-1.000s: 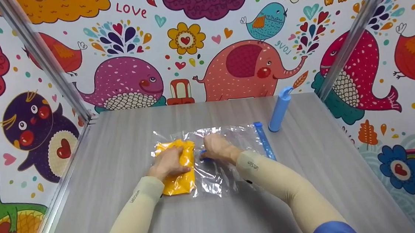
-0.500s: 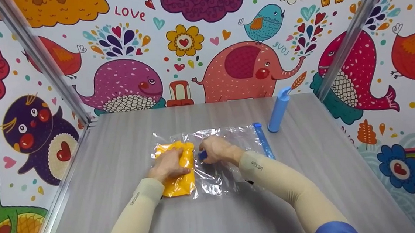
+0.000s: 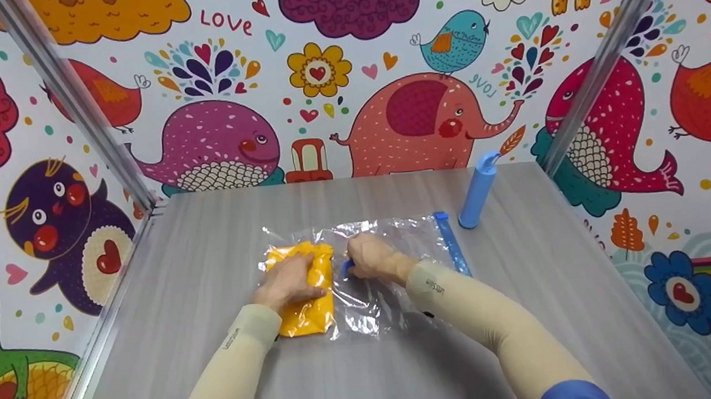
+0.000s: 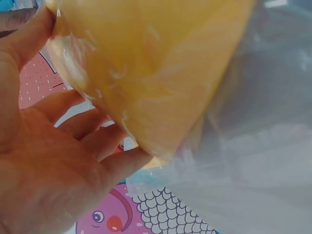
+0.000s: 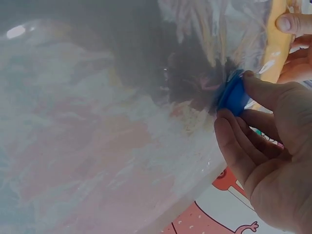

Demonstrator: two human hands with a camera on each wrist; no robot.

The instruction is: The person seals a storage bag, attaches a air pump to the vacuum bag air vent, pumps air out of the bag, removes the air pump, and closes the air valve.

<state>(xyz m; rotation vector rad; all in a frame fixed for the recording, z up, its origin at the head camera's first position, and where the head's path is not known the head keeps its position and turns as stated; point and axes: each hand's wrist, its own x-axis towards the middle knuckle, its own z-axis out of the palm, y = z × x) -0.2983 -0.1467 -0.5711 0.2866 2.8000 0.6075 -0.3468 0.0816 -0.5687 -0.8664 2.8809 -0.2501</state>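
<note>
A clear plastic vacuum bag (image 3: 396, 317) lies flat on the table with a folded yellow item (image 3: 306, 314) inside its left part. My left hand (image 3: 287, 281) rests on the yellow item through the plastic, thumb and fingers spread across it. In the left wrist view those fingers (image 4: 83, 122) lie along its edge. Just right of it, my right hand (image 3: 373, 256) pinches the round blue valve cap (image 5: 235, 95) on the bag between thumb and fingertips. From the head view most of the cap (image 3: 347, 268) is hidden behind that hand.
A blue zip strip with a slider (image 3: 451, 243) closes the bag's right end. Beyond it a light blue hand pump (image 3: 477, 193) stands on the grey table (image 3: 206, 236). Metal posts (image 3: 604, 59) and walls with cartoon animals border the table.
My right hand turns at the valve cap: its fingers reached further left half a second ago and are now curled closer in. My left hand stays on the yellow item.
</note>
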